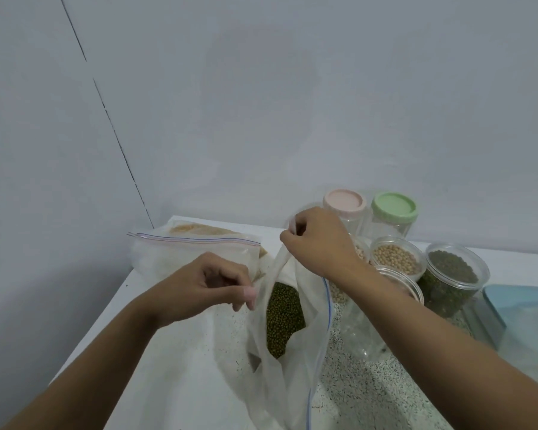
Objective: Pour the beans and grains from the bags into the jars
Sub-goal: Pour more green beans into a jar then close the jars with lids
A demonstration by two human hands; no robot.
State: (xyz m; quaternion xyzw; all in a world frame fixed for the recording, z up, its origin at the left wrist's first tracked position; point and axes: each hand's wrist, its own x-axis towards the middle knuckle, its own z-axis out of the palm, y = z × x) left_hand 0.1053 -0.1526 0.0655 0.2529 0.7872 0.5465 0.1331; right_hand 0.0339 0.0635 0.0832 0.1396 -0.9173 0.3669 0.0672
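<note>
A clear zip bag [305,342] with green mung beans [283,321] inside hangs open over the counter. My left hand [205,283] pinches the near-left edge of its mouth. My right hand [317,240] pinches the far edge and lifts it higher. Under my right forearm stands an empty clear jar [367,330] without a lid. Behind it are an open jar of pale soybeans [396,259], an open jar of green beans [454,274], and another jar of pale beans [339,293], mostly hidden by my arm.
A second zip bag [193,246] of pale grain lies at the back left of the speckled counter [370,395]. Two empty jars with a pink lid [343,203] and a green lid [394,206] stand by the wall. A blue container [522,318] sits at the right edge.
</note>
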